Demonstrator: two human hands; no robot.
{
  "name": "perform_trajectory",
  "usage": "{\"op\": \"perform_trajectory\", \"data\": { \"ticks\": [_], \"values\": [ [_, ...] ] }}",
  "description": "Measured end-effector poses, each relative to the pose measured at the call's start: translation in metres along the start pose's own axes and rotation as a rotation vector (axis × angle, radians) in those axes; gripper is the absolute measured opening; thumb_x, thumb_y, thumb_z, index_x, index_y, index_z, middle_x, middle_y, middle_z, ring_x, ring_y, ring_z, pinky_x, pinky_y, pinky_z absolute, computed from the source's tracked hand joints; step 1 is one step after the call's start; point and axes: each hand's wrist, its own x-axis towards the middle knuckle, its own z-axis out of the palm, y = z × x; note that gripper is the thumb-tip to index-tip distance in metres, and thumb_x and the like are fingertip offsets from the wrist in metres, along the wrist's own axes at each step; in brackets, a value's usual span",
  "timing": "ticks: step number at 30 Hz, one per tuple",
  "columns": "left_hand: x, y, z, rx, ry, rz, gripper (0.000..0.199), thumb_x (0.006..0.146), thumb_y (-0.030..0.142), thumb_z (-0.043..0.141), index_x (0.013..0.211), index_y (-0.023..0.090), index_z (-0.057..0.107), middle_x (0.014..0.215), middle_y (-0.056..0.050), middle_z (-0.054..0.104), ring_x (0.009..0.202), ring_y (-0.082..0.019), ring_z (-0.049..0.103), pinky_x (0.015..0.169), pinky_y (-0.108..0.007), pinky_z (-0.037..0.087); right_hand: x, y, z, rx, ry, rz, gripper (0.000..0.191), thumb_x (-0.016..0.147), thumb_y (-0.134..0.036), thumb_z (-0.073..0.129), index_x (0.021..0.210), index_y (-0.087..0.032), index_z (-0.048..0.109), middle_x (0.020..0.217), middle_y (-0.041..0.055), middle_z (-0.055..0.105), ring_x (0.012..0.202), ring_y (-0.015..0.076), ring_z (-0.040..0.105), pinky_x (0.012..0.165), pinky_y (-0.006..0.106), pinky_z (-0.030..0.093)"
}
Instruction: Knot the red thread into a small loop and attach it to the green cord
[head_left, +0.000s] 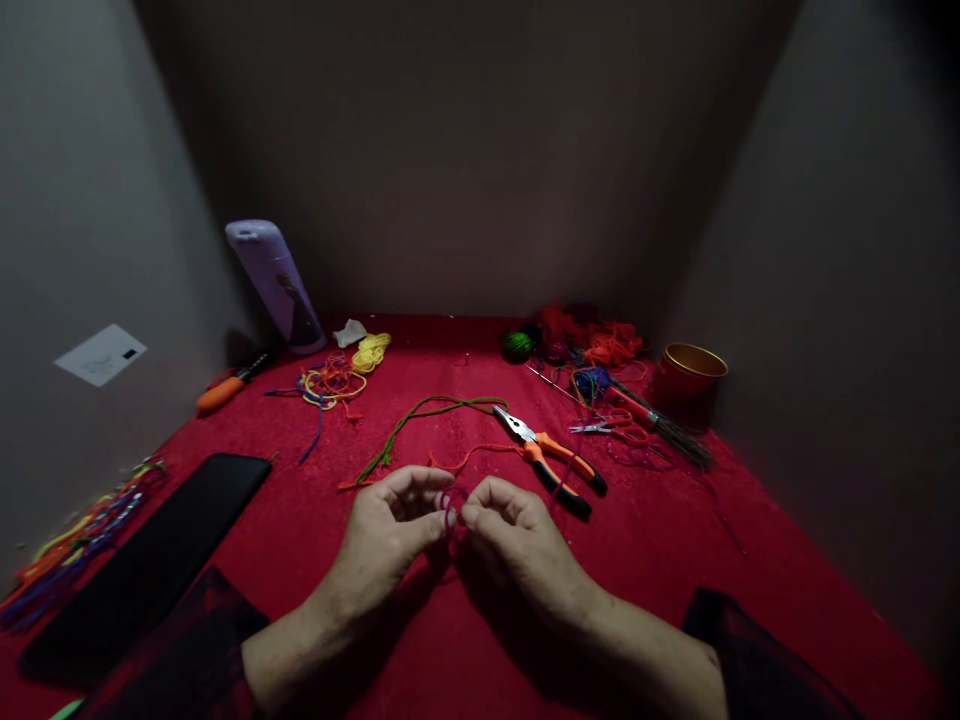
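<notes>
Grey walls around a red-covered desk

A dark, plain back wall [465, 160] stands between two slanting side walls, the left one [75, 230] paler and carrying a small white label [101, 355]; the desk [750, 580] wears a bright red cover, the light on it uneven, its middle brighter than the dim upper corners.

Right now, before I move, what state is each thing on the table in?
Purple thread: looped, held between the fingertips
Left hand: pinching
Right hand: pinching
Pliers: lying flat, handles spread
Green cord: laid in a curve
Yellow yarn: bundled
Purple bottle: standing
Black slab: lying flat, dark
Gold-rimmed cup: upright, uncovered
</notes>
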Motion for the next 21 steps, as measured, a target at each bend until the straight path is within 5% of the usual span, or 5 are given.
{"op": "perform_trajectory", "data": {
  "ticks": [13,21],
  "values": [
    [-0.0008,-0.0008,-0.0029,-0.047,0.032,-0.035,0.027,0.059,0.011,0.073,0.084,0.011,0.063,0.068,-0.001,0.063,0.063,-0.012,0.056,0.058,-0.024,0.045,0.0006,0.0042,-0.0006,-0.027,-0.026,-0.031,0.022,0.081,-0.031,0.055,0.068,-0.017,0.044,0.050,-0.0078,0.037,0.041,0.0045,0.029,0.040,0.018,0.021],
    [-0.0009,0.0013,-0.0034,-0.069,0.026,-0.024,0.025,0.062,0.011,0.071,0.085,0.011,0.060,0.067,0.000,0.061,0.058,-0.010,0.054,0.055,-0.023,0.044,0.0061,0.0017,-0.0074,-0.261,0.074,-0.163,0.024,0.085,-0.033,0.051,0.068,-0.016,0.054,0.052,-0.0046,0.041,0.048,0.0080,0.036,0.048,0.020,0.030]
  ]
}}
